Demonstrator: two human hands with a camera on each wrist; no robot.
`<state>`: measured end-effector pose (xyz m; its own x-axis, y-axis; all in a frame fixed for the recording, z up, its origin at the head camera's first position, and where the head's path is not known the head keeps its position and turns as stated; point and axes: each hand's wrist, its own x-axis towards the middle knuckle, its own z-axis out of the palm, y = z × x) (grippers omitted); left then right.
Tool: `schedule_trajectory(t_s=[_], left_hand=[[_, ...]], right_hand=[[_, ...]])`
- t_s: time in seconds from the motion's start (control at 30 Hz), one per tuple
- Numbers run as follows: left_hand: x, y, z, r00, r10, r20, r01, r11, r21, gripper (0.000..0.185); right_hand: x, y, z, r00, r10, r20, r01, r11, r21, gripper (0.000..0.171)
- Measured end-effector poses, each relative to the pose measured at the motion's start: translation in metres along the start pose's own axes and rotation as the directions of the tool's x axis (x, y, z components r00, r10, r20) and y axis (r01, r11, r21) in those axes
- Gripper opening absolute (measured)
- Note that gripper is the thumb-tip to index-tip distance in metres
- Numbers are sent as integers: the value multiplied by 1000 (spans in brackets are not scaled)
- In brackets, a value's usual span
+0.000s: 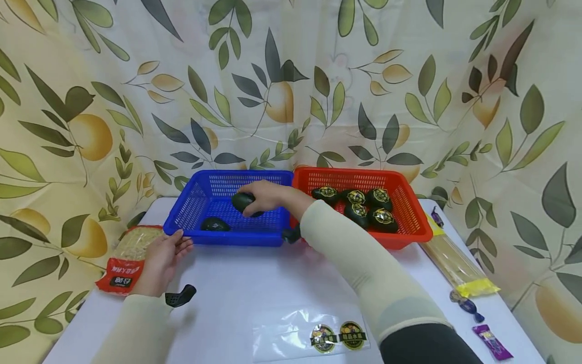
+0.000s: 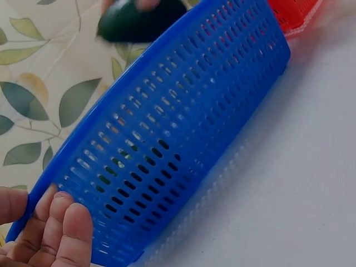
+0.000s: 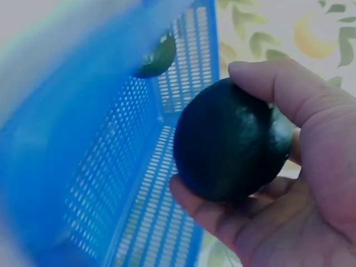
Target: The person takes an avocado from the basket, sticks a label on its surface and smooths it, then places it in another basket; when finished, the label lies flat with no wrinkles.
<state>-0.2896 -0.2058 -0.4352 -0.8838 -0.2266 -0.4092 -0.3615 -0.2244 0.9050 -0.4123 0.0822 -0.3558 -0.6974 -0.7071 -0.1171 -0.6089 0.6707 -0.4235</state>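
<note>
Right hand grasps dark avocado over blue basket; left hand steadies rim, fingers relaxed

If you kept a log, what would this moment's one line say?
right hand: holds dark fruit over blue basket | left hand: touches basket's corner | in basket: one fruit | red basket: five labelled fruits

- A makeshift sorting or packing station, staged rather than a lived-in room.
- A leaf-and-fruit print curtain hangs behind and to both sides of the white tabletop, closing it off like a booth.
- On the tabletop's far edge a blue basket and a red basket touch side by side.
- Packaged noodles and wrapped sweets lie along the tabletop's edges.
</note>
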Motion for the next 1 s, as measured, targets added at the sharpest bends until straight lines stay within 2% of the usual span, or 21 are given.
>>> schedule_trajectory(t_s=[0.23, 0.37, 0.47, 0.57, 0.7, 0.83, 1.0], left_hand=[[-2, 0, -3, 1000, -12, 20, 12, 1000, -24, 20], [-3, 0, -4, 999, -4, 42, 5, 1000, -25, 22], [-4, 3, -3, 999, -2, 52, 4, 1000, -29, 22], [-5, 6, -4, 999, -4, 52, 6, 999, -32, 22], [-3, 8, -4, 999, -2, 42, 3, 999, -32, 23], [-3, 6, -3, 999, -8, 32, 9, 1000, -20, 22], [-3, 2, -1, 999, -2, 33, 3, 1000, -17, 21]], right_hand=[[-94, -7, 7, 994, 41, -97, -28, 991, 133, 60], [-141, -7, 20, 990, 10, -143, 5, 994, 106, 55], [-168, -1, 35, 989, 5, -145, 10, 995, 102, 53], [-183, 9, 53, 989, 72, -127, -54, 989, 139, 50], [-186, 25, 79, 979, 161, -127, -141, 978, 151, 48], [-184, 35, 99, 974, 178, -139, -161, 979, 123, 49], [-186, 39, 110, 969, 199, -144, -185, 977, 110, 52]])
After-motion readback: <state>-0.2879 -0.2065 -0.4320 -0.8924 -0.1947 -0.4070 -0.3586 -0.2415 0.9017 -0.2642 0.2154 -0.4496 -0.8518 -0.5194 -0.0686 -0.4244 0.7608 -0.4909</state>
